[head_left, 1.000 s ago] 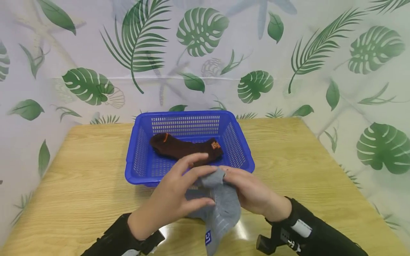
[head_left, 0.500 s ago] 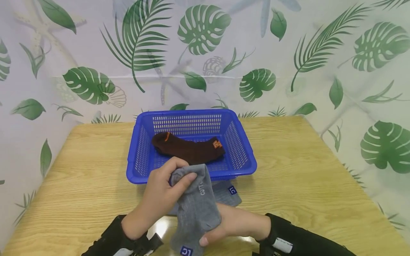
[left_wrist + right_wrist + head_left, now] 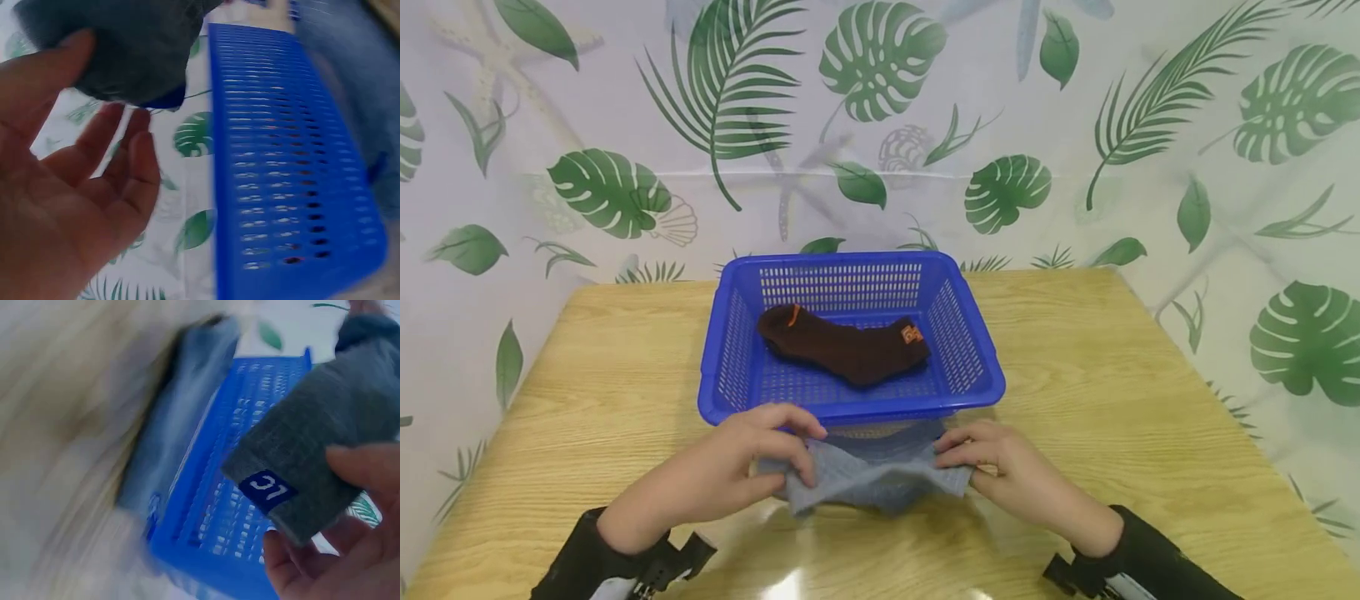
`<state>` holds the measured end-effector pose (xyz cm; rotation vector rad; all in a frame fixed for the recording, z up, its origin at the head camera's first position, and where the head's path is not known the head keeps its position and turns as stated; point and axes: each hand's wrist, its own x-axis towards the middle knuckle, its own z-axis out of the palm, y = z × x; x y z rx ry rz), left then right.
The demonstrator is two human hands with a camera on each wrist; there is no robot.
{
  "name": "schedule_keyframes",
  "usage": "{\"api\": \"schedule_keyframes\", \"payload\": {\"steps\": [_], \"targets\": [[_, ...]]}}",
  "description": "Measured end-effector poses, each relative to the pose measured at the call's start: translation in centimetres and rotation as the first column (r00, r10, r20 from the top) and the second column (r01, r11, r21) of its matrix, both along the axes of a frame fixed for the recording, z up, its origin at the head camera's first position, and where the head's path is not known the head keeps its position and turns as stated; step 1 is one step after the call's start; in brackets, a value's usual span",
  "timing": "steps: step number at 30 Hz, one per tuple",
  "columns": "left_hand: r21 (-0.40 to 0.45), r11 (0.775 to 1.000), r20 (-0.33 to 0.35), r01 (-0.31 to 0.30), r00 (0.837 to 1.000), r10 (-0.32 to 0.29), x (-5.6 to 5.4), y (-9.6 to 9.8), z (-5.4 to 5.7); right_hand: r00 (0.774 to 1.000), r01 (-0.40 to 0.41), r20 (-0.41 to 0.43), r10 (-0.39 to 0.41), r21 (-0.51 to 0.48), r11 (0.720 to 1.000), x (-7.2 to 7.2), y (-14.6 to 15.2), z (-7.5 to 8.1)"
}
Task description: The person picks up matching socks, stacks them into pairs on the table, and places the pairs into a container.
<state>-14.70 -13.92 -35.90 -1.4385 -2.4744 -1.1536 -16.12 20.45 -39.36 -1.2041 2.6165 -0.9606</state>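
A grey sock (image 3: pixel 880 482) is stretched out flat between my two hands, in front of the basket and above the table. At its left end, my left hand (image 3: pixel 722 467) pinches it between thumb and fingers. My right hand (image 3: pixel 1022 475) grips the other end; in the right wrist view its thumb (image 3: pixel 362 465) lies on the sock near a blue label (image 3: pixel 269 490). A second grey sock (image 3: pixel 181 419) lies beside the basket, partly hidden by the held one in the head view.
Just beyond my hands stands a blue perforated basket (image 3: pixel 850 410) on the wooden table (image 3: pixel 1075 358). Dark brown socks (image 3: pixel 842 343) with orange marks lie inside it. A leaf-patterned cloth (image 3: pixel 910 192) hangs behind the table.
My hands have moved apart, the left going left and the right going right. The grey sock that hung down from the left hand is now spread between both.
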Motion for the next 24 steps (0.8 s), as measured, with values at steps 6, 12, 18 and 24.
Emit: {"api": "schedule_keyframes", "payload": {"steps": [6,12,18,24], "targets": [[-0.413,0.91,0.076,-0.033,0.995,0.071,1.6,0.0,-2.8,0.997,-0.068,0.051,0.055,0.317,0.946,1.0,1.1,-0.7],[-0.536,0.823,0.072,-0.19,0.961,0.268,1.8,0.5,-4.7,0.963,0.25,-0.008,-0.269,0.402,0.881,1.6,0.3,-2.4],[-0.562,0.776,0.041,-0.286,0.928,0.371,2.0,1.0,-6.3,0.932,0.314,0.027,-0.361,0.436,0.843,1.5,-0.2,-3.7],[-0.427,0.86,0.137,-0.279,0.92,0.366,1.4,0.2,-6.3,0.941,0.185,0.227,-0.251,0.277,0.943,0.4,0.6,-2.8]]}}
